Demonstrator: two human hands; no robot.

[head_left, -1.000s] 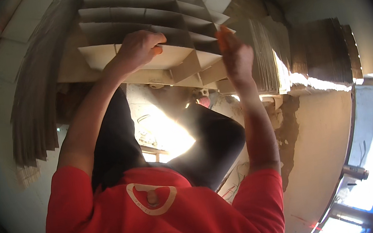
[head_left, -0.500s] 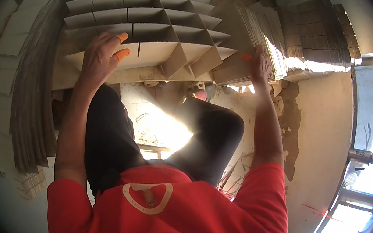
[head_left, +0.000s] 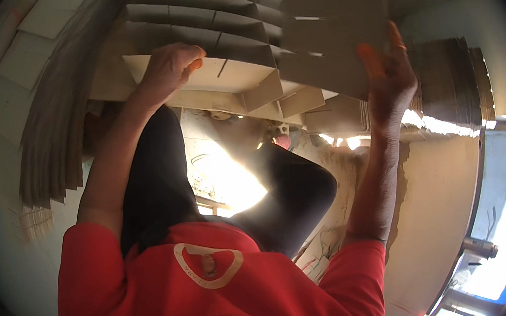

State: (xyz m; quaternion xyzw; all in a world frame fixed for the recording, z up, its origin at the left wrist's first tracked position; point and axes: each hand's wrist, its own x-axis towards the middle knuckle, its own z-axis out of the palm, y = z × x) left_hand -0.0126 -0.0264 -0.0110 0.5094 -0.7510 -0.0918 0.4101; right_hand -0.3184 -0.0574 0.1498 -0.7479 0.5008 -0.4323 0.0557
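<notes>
Item 1. Cardboard sheet [head_left: 338,25], one slab or several together, I cannot tell; brown, broad-faced, marked with short pale slits. Location: aloft, before the right part of the divider grid, hiding some of it. Whether it touches the grid cannot be told from where I stand.

Item 2. Right hand [head_left: 391,79], orange-tipped. Grip clamped on the sheet at its lower right: thumb flat on the near face, fingers along the right edge. Nearly all of the sheet extends up and leftward from this grip, its far end unsupported by any hand.

Item 3. Divider grid [head_left: 203,21], cardboard. Long strips standing in rows, with cross pieces [head_left: 263,91] meeting them toward the right. The front strip [head_left: 245,74] shows a bare slot just right of the left fingertips.

Item 4. Left hand [head_left: 168,70], orange-tipped. Thumb and finger drawn close at the upper edge of the front strip; whether cardboard is pinched between them I cannot tell.

Item 5. Cardboard stacks: a tall, fanned one at left [head_left: 48,127], another well to the right [head_left: 445,75].

Item 6. Red shirt [head_left: 219,290] and dark trousers [head_left: 153,177], worn by the worker.

Step, as judged: bringing a slotted piece to the grid while the left hand minds the front strip. The next move would seem to call for turning the sheet edge-down across the rows and matching slit to slot, without bending the thin strips.
</notes>
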